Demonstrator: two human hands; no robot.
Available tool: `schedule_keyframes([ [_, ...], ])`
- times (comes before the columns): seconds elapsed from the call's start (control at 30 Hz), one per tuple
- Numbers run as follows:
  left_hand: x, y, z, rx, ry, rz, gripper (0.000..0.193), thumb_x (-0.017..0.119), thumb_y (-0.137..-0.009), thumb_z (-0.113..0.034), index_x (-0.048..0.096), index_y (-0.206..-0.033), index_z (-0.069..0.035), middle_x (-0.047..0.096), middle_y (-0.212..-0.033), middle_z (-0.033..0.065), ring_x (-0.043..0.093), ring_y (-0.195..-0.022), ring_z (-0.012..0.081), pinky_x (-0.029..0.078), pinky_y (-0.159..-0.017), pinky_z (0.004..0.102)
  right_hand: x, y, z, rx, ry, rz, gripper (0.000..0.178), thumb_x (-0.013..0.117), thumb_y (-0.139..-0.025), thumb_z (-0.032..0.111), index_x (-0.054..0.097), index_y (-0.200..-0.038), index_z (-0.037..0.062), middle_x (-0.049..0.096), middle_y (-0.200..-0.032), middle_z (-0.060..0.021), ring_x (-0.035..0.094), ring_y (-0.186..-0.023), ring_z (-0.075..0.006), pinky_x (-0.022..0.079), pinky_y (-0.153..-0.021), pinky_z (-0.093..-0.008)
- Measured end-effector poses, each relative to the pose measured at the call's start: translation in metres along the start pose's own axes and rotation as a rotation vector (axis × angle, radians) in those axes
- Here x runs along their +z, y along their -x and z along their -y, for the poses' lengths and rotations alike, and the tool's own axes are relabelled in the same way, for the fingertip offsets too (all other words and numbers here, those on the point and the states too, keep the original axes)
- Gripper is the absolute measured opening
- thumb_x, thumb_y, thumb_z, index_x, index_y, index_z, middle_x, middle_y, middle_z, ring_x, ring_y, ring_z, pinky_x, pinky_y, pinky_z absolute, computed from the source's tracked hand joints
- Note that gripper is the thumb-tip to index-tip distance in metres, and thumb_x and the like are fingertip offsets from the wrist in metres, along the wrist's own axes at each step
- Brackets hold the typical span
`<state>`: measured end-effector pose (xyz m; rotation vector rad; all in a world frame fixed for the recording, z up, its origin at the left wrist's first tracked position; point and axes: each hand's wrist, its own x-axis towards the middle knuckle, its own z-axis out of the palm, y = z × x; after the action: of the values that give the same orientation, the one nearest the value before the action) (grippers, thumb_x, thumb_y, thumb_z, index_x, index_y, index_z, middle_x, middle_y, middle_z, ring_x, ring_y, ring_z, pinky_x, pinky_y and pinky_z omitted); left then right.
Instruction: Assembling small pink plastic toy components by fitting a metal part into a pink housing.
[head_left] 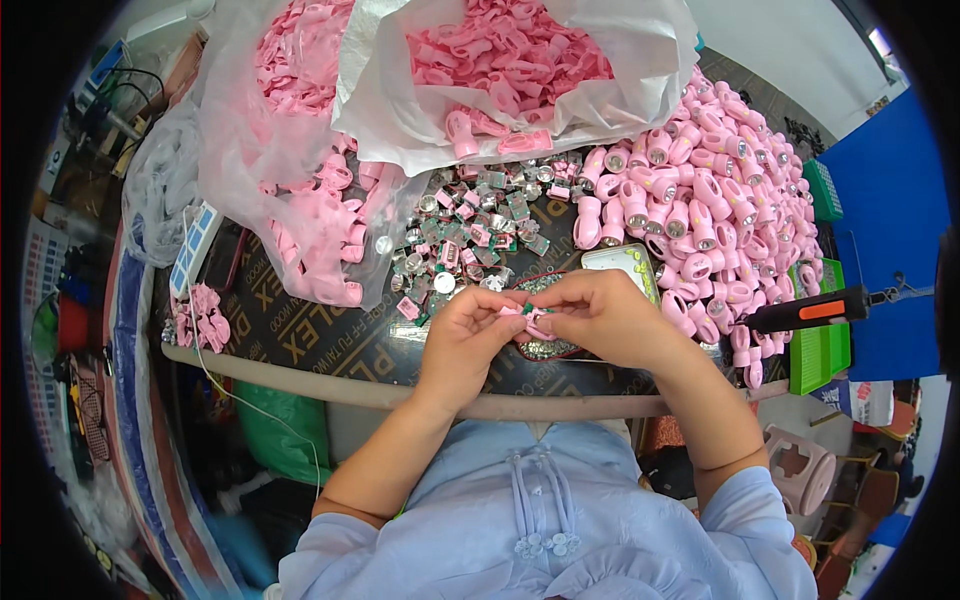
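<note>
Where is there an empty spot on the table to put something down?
Bare board shows left of the hands, between the pink bows and the near edge. The middle parts pile and the pink lamps on the right are crowded.

At the frame's centre the small part (533, 320) pinched between both hands was pink. The heap of finished shells (710, 190) at upper right was pink with silver faces; the bagged shells (500, 50) at top were pink in clear, whitish plastic. The screwdriver (815, 310) at right was black with an orange band. The tabletop (330, 340) was dark brown with tan lettering. The garment (540, 520) at the bottom was pale blue.
</note>
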<state>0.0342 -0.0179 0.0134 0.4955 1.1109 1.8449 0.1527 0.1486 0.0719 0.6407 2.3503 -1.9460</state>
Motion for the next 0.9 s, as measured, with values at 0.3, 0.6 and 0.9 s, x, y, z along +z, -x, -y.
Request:
schedule_keyframes([
  [0.3, 0.016, 0.006, 0.006, 0.079, 0.114, -0.137, 0.015, 0.064, -0.095, 0.002, 0.056, -0.107, -0.002, 0.068, -0.114, 0.0141, 0.067, -0.094, 0.0162, 0.054, -0.088, 0.0278, 0.020, 0.012, -0.005, -0.734, 0.616, -0.390, 0.044, 0.079, -0.072, 0.003, 0.067, -0.113, -0.0009, 0.061, -0.100, -0.0151, 0.059, -0.091, -0.0326, 0.050, -0.079, -0.0413],
  [0.6, 0.034, 0.023, -0.002, 0.097, 0.022, 0.039, 0.035, 0.051, -0.101, 0.002, 0.033, -0.130, -0.003, 0.060, -0.131, 0.0216, 0.062, -0.117, 0.0210, 0.049, -0.101, 0.0319, 0.040, 0.024, -0.024, -0.784, 0.658, -0.699, 0.048, 0.076, -0.075, 0.001, 0.063, -0.121, 0.0005, 0.062, -0.103, -0.0136, 0.058, -0.086, -0.0326, 0.047, -0.074, -0.0428],
  [0.9, 0.023, 0.014, -0.017, 0.169, -0.645, 0.082, 0.029, 0.057, -0.098, 0.002, 0.053, -0.127, 0.001, 0.063, -0.109, 0.0058, 0.059, -0.098, 0.0104, 0.048, -0.086, 0.0252, 0.029, 0.034, -0.028, -0.121, -1.043, -0.192, 0.032, 0.065, -0.097, 0.006, 0.060, -0.128, -0.0004, 0.067, -0.109, -0.0093, 0.065, -0.089, -0.0139, 0.055, -0.076, -0.0286],
])
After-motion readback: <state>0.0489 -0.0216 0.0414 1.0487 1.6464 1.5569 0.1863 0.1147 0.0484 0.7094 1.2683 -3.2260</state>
